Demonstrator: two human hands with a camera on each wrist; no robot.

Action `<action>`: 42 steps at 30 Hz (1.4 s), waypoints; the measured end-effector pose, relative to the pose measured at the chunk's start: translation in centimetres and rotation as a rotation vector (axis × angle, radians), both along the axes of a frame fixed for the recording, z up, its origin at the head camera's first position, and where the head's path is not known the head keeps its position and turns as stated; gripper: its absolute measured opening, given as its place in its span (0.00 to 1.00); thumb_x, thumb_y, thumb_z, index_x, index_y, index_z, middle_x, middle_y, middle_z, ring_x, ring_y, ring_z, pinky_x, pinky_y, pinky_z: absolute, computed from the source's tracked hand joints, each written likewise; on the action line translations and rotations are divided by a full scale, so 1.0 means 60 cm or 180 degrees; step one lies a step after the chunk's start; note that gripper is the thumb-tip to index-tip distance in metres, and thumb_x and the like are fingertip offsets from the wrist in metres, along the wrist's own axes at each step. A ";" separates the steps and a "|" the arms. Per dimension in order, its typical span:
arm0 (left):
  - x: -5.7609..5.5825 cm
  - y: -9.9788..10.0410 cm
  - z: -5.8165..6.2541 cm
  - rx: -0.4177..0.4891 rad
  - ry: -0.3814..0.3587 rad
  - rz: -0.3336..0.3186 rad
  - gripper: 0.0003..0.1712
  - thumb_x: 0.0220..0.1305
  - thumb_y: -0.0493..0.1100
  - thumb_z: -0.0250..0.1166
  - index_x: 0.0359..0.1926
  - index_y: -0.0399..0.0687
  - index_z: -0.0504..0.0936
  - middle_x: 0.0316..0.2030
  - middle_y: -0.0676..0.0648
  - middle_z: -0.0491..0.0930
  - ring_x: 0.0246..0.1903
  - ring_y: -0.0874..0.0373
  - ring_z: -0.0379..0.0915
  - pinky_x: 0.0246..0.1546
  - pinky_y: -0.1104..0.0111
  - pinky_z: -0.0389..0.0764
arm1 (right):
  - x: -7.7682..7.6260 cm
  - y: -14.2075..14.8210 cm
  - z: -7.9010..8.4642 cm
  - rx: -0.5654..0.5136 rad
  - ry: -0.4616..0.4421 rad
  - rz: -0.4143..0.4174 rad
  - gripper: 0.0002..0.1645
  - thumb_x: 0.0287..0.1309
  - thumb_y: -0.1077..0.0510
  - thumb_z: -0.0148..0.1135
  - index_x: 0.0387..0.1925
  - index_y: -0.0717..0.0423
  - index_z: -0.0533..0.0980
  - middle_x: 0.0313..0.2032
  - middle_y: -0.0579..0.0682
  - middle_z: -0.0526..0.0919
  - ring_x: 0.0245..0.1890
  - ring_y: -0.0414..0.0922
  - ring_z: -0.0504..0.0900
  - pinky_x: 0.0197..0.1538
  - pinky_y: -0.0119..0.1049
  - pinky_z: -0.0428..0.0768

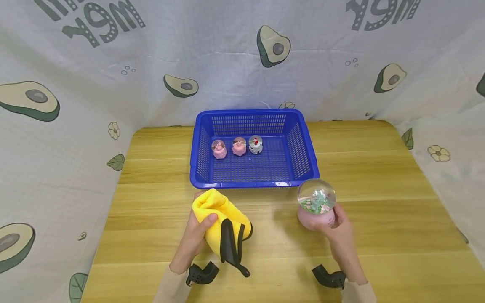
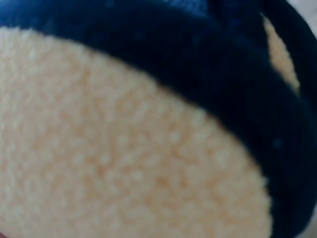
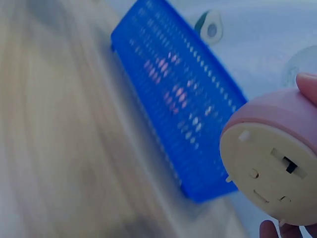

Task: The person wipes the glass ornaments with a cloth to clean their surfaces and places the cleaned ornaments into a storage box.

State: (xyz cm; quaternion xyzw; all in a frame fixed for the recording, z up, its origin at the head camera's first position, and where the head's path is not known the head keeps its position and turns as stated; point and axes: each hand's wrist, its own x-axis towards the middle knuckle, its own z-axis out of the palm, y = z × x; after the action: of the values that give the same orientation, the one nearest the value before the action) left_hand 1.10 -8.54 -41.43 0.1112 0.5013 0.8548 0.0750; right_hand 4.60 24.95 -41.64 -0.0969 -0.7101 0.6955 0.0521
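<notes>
In the head view my left hand (image 1: 198,229) grips a folded yellow cloth (image 1: 231,214) with black edging, thumb on top. The same cloth (image 2: 124,148) fills the left wrist view, blurred and close. My right hand (image 1: 342,233) holds a large snow globe (image 1: 316,204) by its pink base, off the table and near the basket's front right corner. Greenery and pink flowers show inside its clear dome. Seen from the right wrist, the globe's cream underside (image 3: 270,171) carries a small black switch, with fingertips at its edge.
A blue plastic basket (image 1: 254,184) stands at the back of the wooden table (image 1: 151,227). Inside are two small pink snow globes (image 1: 219,150) and one white snow globe (image 1: 255,144), in a row toward the left. A printed avocado curtain (image 1: 227,50) hangs behind.
</notes>
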 end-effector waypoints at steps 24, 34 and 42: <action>-0.006 0.018 0.033 -0.0054 0.0513 0.0153 0.33 0.57 0.49 0.69 0.55 0.47 0.61 0.47 0.48 0.70 0.45 0.57 0.70 0.47 0.72 0.74 | -0.007 -0.100 0.089 -0.0256 0.0990 0.1024 0.44 0.32 0.81 0.65 0.58 0.70 0.64 0.57 0.51 0.72 0.54 0.46 0.68 0.43 0.35 0.79; -0.006 0.030 0.070 -0.0317 0.0868 0.0577 0.36 0.54 0.55 0.71 0.55 0.49 0.62 0.48 0.48 0.71 0.44 0.57 0.70 0.45 0.73 0.75 | -0.011 -0.116 0.085 -0.0148 0.1189 0.1188 0.43 0.28 0.80 0.67 0.55 0.74 0.65 0.55 0.54 0.72 0.53 0.47 0.70 0.43 0.36 0.79; -0.004 0.055 0.093 -0.0376 0.0785 0.0544 0.42 0.54 0.55 0.72 0.58 0.50 0.55 0.55 0.42 0.64 0.52 0.53 0.67 0.53 0.69 0.72 | -0.019 -0.127 0.087 0.0056 0.1637 0.1325 0.45 0.24 0.76 0.72 0.54 0.71 0.68 0.55 0.59 0.73 0.53 0.49 0.71 0.41 0.35 0.80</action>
State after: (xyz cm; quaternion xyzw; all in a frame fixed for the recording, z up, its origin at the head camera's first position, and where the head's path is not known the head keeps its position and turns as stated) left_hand 0.88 -5.22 -35.87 0.1677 0.5638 0.8069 -0.0537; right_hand 3.43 17.33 -36.42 0.2296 -0.6842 0.6867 0.0873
